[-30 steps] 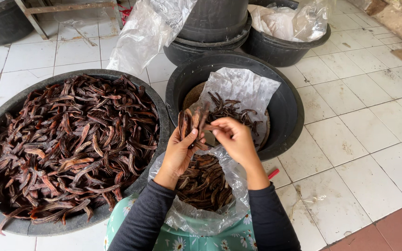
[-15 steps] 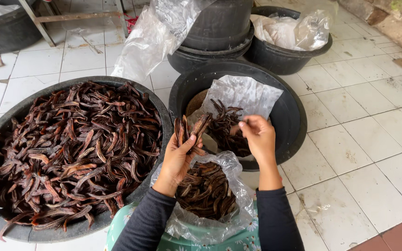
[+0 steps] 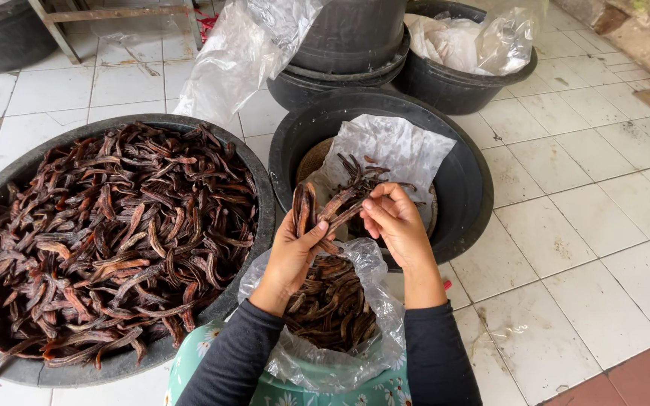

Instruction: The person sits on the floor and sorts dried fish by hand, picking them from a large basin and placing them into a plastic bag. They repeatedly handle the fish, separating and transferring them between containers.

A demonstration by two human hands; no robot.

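My left hand (image 3: 293,252) grips a small bunch of long dark brown dried pods (image 3: 323,209), held upright. My right hand (image 3: 394,219) pinches the upper end of one pod in that bunch with its fingertips. Both hands hover over a clear plastic bag (image 3: 370,301) full of the same pods, which rests on my lap. A large black basin (image 3: 9,177) at the left is heaped with many more pods (image 3: 114,233). Straight ahead a second black basin (image 3: 464,180) holds a crumpled white plastic sheet (image 3: 396,146) and a few pods.
Stacked black tubs (image 3: 347,45) stand at the back, with another black tub (image 3: 453,83) holding white plastic bags to their right. A clear plastic bag (image 3: 235,53) drapes beside them. White floor tiles (image 3: 588,225) spread to the right, with reddish tiles (image 3: 641,376) at the lower right corner.
My hands have drifted slightly right and lower. The right hand has shifted from beside the bunch onto the upper end of a pod. The pods in my left hand stay gripped.
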